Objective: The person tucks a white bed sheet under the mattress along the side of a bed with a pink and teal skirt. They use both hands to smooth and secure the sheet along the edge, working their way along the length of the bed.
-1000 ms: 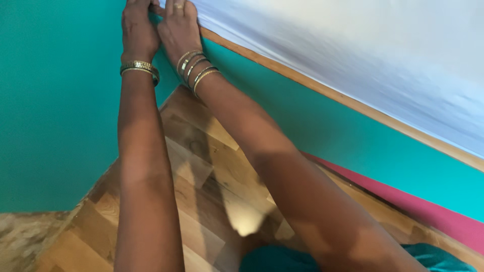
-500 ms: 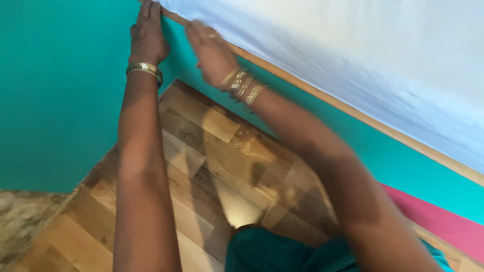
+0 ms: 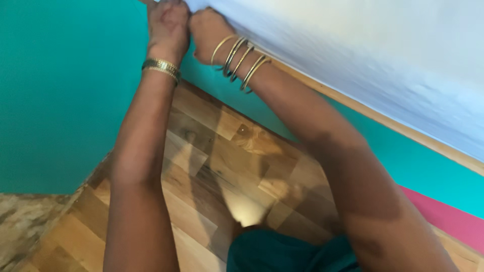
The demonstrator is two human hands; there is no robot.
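Observation:
A white sheet (image 3: 353, 45) covers a bed at the upper right, above a thin wooden edge (image 3: 383, 118) and a teal bed side (image 3: 403, 161). Both my hands reach to the sheet's corner at the top of the view. My left hand (image 3: 168, 24) is curled at that corner, against the teal wall. My right hand (image 3: 205, 27) is closed on the white sheet's edge right beside it. Gold bangles ring both wrists. My fingertips are cut off by the top of the view.
A teal wall (image 3: 60, 90) fills the left. Wood-pattern flooring (image 3: 212, 166) runs between wall and bed. A pink strip (image 3: 443, 216) lies along the bed base at the right. Teal clothing (image 3: 282, 254) shows at the bottom. A mottled brown patch (image 3: 25, 226) is at the lower left.
My right hand slid away to the right along the sheet edge, then came back beside the left hand at the corner. Both hands now look fisted rather than flat.

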